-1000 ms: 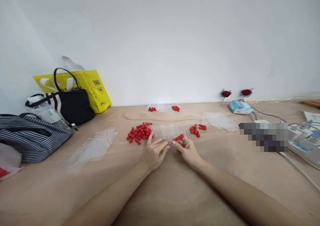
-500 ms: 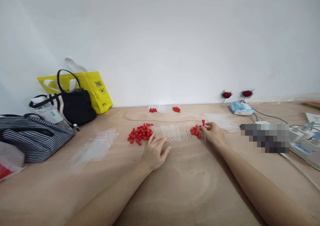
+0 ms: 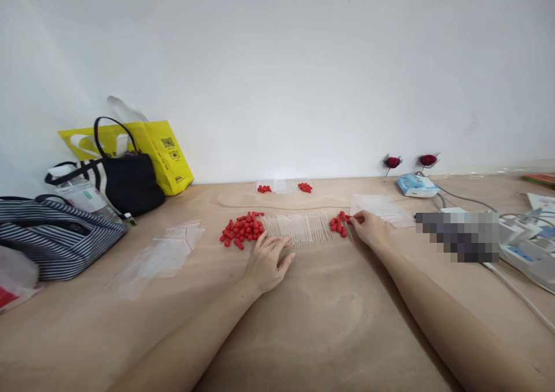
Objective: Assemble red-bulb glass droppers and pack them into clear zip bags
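While it sits just right of the row of thin clear tubes (image 3: 299, 229), the red bulb (image 3: 347, 218) looks light, soft and squeezable, probably best pinched at its narrow neck. The right hand (image 3: 368, 228) pinches it between narrowed fingers; the left hand (image 3: 267, 263), fingers loosely spread, holding nothing visible, is at the row's near left side.

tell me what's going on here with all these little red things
A person is sorting through small parts at a wooden table. The right hand has its fingertips at a red piece by the smaller red pile; whether it grips the piece is hard to tell. The left hand is loosely open near the bigger red pile. Between the piles lies a row of thin see-through sticks.
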A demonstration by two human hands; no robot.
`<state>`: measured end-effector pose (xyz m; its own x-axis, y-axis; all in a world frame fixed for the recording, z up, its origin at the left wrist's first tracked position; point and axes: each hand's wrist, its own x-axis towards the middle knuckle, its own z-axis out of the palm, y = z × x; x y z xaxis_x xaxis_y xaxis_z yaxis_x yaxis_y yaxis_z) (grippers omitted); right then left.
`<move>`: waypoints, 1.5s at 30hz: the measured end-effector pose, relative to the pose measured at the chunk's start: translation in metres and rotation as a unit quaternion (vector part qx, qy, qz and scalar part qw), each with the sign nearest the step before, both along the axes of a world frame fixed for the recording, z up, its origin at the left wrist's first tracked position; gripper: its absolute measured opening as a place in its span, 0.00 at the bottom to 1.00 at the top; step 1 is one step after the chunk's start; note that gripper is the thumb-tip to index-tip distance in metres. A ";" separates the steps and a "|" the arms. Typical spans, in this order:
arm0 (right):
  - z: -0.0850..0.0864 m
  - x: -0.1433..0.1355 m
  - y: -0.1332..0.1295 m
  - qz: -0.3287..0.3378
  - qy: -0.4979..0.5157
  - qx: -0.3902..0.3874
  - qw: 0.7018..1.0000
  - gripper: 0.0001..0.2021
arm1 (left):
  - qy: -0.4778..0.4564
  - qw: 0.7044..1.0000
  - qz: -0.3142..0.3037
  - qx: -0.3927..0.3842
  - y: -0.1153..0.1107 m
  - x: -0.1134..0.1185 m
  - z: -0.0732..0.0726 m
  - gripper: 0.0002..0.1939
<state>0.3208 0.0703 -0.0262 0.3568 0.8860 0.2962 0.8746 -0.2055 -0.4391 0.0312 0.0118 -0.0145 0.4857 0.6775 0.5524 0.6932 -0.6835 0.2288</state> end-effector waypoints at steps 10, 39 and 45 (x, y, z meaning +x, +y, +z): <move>-0.011 0.011 0.005 0.067 -0.163 0.022 0.984 0.10 | 0.007 1.000 0.002 -0.015 0.000 0.001 0.001 0.12; 0.005 -0.078 -0.061 0.439 -0.073 0.090 0.891 0.08 | 0.093 0.934 0.327 -0.112 0.060 0.020 0.030 0.13; 0.005 -0.078 -0.060 0.442 -0.073 0.086 0.890 0.09 | 0.119 0.901 0.377 -0.178 0.076 0.029 0.035 0.19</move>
